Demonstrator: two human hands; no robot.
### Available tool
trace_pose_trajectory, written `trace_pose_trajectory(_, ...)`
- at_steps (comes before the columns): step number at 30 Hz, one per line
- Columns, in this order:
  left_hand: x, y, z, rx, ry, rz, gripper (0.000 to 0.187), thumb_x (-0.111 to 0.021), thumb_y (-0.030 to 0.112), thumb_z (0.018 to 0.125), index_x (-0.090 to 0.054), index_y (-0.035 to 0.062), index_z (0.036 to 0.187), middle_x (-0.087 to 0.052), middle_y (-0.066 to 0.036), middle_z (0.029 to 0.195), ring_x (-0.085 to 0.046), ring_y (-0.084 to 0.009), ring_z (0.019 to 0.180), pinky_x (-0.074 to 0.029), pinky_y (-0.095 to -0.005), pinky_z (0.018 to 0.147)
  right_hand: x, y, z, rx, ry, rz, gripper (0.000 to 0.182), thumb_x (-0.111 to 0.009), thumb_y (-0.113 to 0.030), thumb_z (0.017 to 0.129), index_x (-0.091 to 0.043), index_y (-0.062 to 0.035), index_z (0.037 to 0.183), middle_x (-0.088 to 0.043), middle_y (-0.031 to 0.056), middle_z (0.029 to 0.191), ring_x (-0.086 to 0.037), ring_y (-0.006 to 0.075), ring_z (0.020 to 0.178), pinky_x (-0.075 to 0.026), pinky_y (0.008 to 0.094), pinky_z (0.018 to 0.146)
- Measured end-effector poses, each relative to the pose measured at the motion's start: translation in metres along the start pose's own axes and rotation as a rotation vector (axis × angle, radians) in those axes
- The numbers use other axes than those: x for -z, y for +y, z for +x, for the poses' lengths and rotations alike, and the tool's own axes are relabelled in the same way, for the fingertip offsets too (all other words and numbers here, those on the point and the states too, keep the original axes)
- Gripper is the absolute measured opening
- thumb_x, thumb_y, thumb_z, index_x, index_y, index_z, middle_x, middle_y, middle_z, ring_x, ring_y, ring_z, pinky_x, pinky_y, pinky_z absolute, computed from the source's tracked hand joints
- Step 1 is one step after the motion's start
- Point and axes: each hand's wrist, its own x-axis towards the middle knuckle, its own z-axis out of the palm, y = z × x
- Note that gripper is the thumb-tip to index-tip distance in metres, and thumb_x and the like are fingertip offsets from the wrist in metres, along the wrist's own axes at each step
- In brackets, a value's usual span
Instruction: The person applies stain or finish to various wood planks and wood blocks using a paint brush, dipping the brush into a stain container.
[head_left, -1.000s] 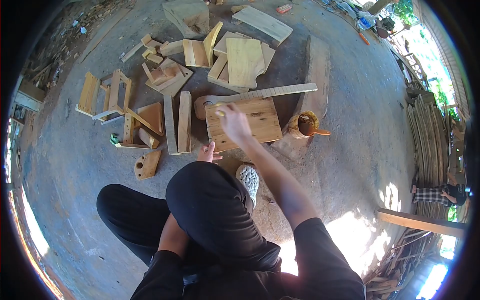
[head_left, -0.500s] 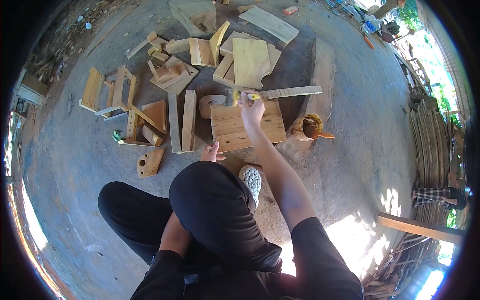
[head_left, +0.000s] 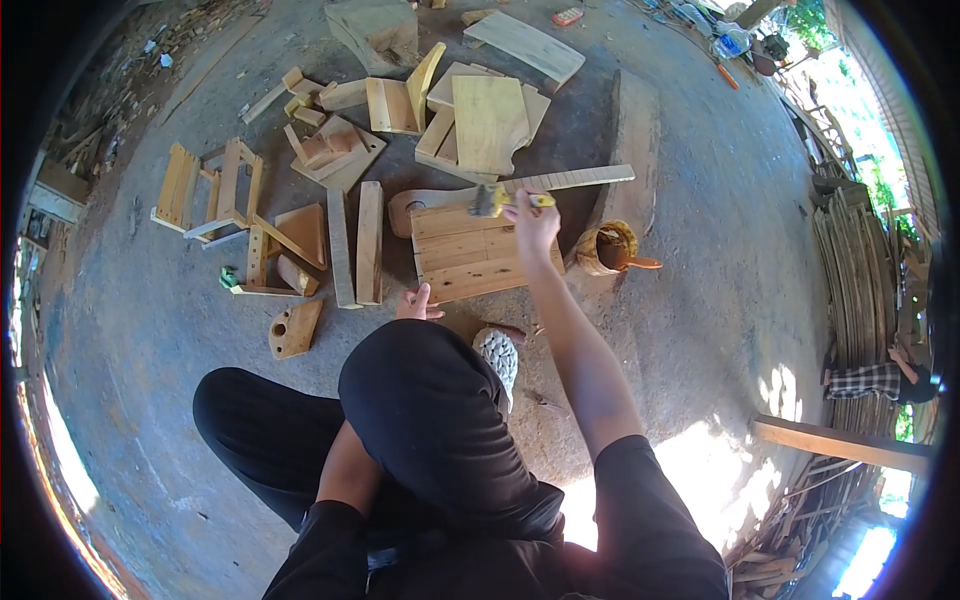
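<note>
Brush [head_left: 497,201] is gripped in right hand [head_left: 533,226], bristles at the far edge of the wooden panel [head_left: 470,255] on the floor. Panel's near-left corner is pressed by left hand [head_left: 416,304], fingers flat. Tin [head_left: 606,249] sits just right.

yellow-handled brush [head_left: 505,200], pale slatted wood panel [head_left: 480,255], black trousers [head_left: 420,420]
</note>
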Motion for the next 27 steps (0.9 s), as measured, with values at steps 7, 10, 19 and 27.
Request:
trace_pose_trajectory(7,-0.003,-0.003,0.008,-0.103,0.073,-0.127,0.073,-0.069,0.057,0.101,-0.046,-0.001,0.14,-0.067,-0.024,0.12,-0.078,-0.0309,0.09,-0.064,-0.0408,0.07,0.087,-0.027,0.028,0.383,0.369,-0.655,0.014,-0.076,-0.018,0.099,-0.074,-0.0059,0.106,-0.071,0.0081,0.079,-0.076,0.0202,0.077,-0.061,0.036,0.071)
trace_pose_trajectory(10,0.004,0.003,0.005,0.012,-0.053,-0.072,0.076,-0.058,0.068,0.102,-0.038,0.0117,0.15,-0.062,-0.017,0.139,-0.068,-0.0289,0.126,-0.055,-0.0514,0.096,0.1,-0.048,0.018,0.351,0.344,-0.691,0.013,-0.073,-0.022,0.1,-0.074,-0.0103,0.106,-0.07,0.0105,0.076,-0.071,0.0188,0.071,-0.055,0.0382,0.069)
trace_pose_trajectory(19,0.008,0.015,-0.004,0.052,-0.208,-0.196,0.068,-0.045,0.065,0.109,-0.05,0.0111,0.15,-0.061,-0.016,0.143,-0.062,-0.0276,0.133,-0.047,-0.0485,0.108,0.139,-0.044,-0.038,0.491,-0.246,-0.674,0.013,-0.071,-0.009,0.098,-0.072,-0.0065,0.111,-0.074,0.0166,0.106,-0.074,0.0379,0.09,-0.059,0.043,0.077)
trace_pose_trajectory(27,-0.004,0.031,-0.003,0.043,-0.157,-0.408,0.063,-0.057,0.062,0.105,-0.061,0.0049,0.132,-0.07,-0.013,0.12,-0.069,-0.0277,0.116,-0.054,-0.0461,0.104,0.209,-0.104,-0.128,0.202,-0.424,-0.913,0.016,-0.07,-0.011,0.098,-0.074,-0.0064,0.113,-0.075,0.0185,0.109,-0.072,0.0405,0.098,-0.057,0.0466,0.084)
